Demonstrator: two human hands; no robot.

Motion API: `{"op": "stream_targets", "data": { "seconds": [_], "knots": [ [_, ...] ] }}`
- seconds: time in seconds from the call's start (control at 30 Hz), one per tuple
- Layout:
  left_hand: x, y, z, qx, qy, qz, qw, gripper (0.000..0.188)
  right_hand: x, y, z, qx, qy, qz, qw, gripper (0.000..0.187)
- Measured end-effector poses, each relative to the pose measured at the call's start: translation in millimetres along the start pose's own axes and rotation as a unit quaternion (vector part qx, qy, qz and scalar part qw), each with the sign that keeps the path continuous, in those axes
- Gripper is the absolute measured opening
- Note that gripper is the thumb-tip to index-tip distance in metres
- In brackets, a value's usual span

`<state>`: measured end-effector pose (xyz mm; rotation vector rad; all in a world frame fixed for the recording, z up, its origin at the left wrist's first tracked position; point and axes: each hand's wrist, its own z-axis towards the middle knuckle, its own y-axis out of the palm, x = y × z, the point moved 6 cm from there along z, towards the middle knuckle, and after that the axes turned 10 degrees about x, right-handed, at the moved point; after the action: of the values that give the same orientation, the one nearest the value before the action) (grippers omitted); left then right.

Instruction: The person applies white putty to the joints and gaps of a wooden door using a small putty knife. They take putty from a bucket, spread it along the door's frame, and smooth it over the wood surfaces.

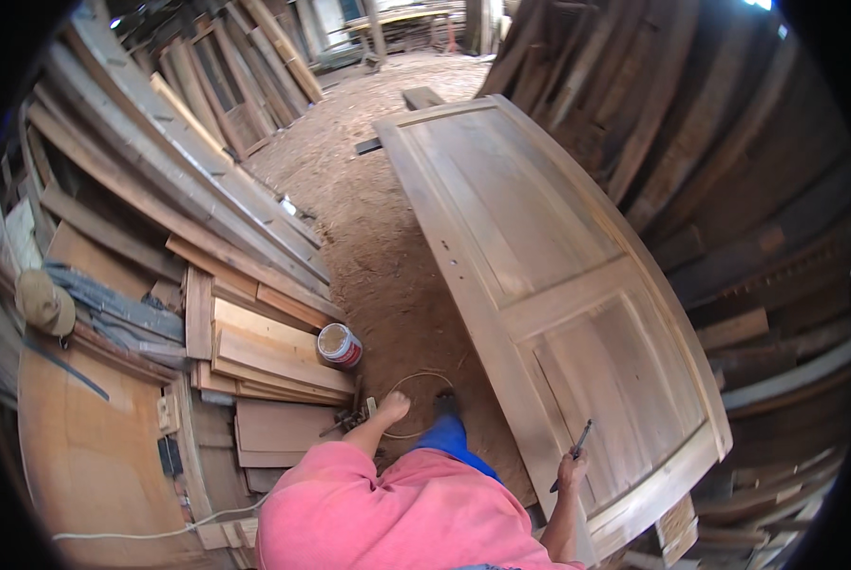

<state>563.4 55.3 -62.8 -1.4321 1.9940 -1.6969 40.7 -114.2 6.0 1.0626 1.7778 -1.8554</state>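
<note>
A wooden panel door [558, 306] lies flat in front of me and to the right, with two recessed panels and small holes along its left edge. Over its near panel, my right hand [571, 472] is closed round a slender dark tool [585, 437]; one end points up and away, the other sticks out below the fist. The tool's exact kind is too small to tell. My left hand [394, 408] is closed, off to the left of the door above the floor. Whatever it may hold is hidden. Close by it lie a small cluttered tool [351, 418] and a looped cord [416, 376].
A white and red bucket [339, 345] stands on or beside stacked boards [273, 347] at left. Long timbers [188, 161] lean at the far left, more planks [672, 114] at right. A cap [45, 302] sits far left. Sawdust covers the floor [368, 256].
</note>
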Motion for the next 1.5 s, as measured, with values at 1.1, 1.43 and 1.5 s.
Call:
{"op": "stream_targets", "data": {
  "seconds": [1.1, 1.43, 1.5],
  "knots": [
    [-144.9, -201.4, 428.3, -0.06, -0.057, -0.189, 0.978, 0.031, -530.7, 546.8, 224.3, -0.142, -0.127, -0.009, 0.982, 0.035],
    [-263.9, -279.0, 498.7, 0.139, -0.404, -0.407, 0.807, 0.029, -947.6, 816.9, 117.5, -0.404, -0.221, 0.151, 0.875, 0.025],
    [-332.8, -256.6, 502.5, -0.026, -0.074, 0.041, 0.996, 0.027, -1004.6, 851.5, 60.8, -0.498, -0.197, 0.175, 0.826, 0.025]
  ]
}}
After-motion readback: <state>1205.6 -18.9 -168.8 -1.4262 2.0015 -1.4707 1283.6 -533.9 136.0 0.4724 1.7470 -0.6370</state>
